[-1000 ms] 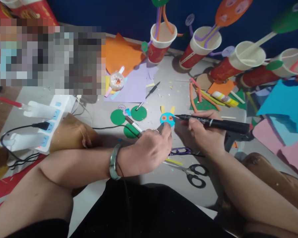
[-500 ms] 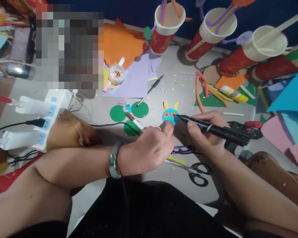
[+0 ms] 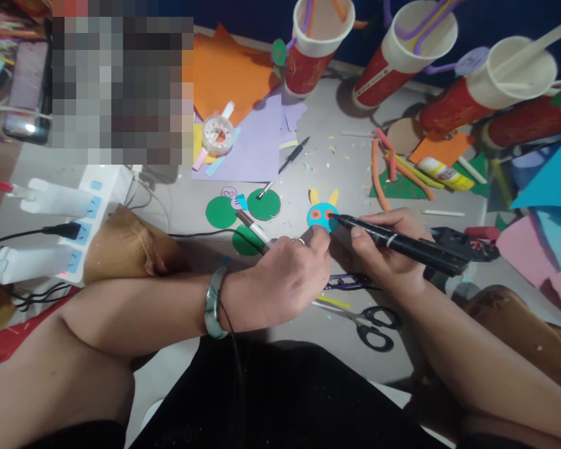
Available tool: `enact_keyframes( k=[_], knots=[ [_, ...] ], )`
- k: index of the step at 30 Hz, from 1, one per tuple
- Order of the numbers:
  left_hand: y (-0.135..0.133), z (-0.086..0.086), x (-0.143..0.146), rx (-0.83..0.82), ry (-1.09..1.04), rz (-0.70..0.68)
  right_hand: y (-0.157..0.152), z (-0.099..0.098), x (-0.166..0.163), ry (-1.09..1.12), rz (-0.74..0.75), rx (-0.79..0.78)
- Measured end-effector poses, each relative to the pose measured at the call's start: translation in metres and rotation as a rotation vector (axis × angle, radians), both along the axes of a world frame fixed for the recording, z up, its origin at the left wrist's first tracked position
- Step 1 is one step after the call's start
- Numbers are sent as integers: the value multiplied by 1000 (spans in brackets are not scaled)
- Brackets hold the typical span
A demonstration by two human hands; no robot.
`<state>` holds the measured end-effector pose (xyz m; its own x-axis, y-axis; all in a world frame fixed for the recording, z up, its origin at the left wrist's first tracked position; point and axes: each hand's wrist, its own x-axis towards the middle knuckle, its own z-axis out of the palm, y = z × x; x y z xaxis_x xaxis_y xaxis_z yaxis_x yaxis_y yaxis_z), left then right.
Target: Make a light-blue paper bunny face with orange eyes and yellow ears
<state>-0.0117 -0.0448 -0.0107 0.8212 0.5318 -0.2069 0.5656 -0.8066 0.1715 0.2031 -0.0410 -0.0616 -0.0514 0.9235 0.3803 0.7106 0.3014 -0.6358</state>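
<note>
A small blue paper animal face (image 3: pixel 318 212) with yellow ears and orange eyes lies on the table. My left hand (image 3: pixel 290 274), fingers curled, holds down its lower edge with the fingertips. Pinched in my right hand (image 3: pixel 395 240) is a black marker (image 3: pixel 393 240), its tip at the face's right eye. A white pen with a brown end (image 3: pixel 255 227) reaches under or into my left hand; I cannot tell which. Beyond it are green paper circles (image 3: pixel 220 212). Black-handled scissors (image 3: pixel 376 327) and a purple-edged tool (image 3: pixel 346 282) lie below the hands.
Red-and-white paper cups (image 3: pixel 308 68) line the back. A tape roll (image 3: pixel 218 135) sits on purple paper (image 3: pixel 257 149). A craft knife (image 3: pixel 294 156) lies mid-table. A power strip (image 3: pixel 88 218) with plugs is at left; a glue bottle (image 3: pixel 444 173) and coloured sheets (image 3: pixel 549 174) are at right.
The view has shifted slightly. Both hands keep nearly the same pose, with the marker tip still at the right eye of the blue face.
</note>
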Motion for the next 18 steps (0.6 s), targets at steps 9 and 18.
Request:
enact_keyframes(
  k=[9, 18],
  knots=[
    [0, -1, 2, 78, 38, -23, 1, -3, 0, -32, -21, 3],
    [-4, -7, 2, 175, 33, -21, 2, 0, -3, -67, -6, 44]
  ],
)
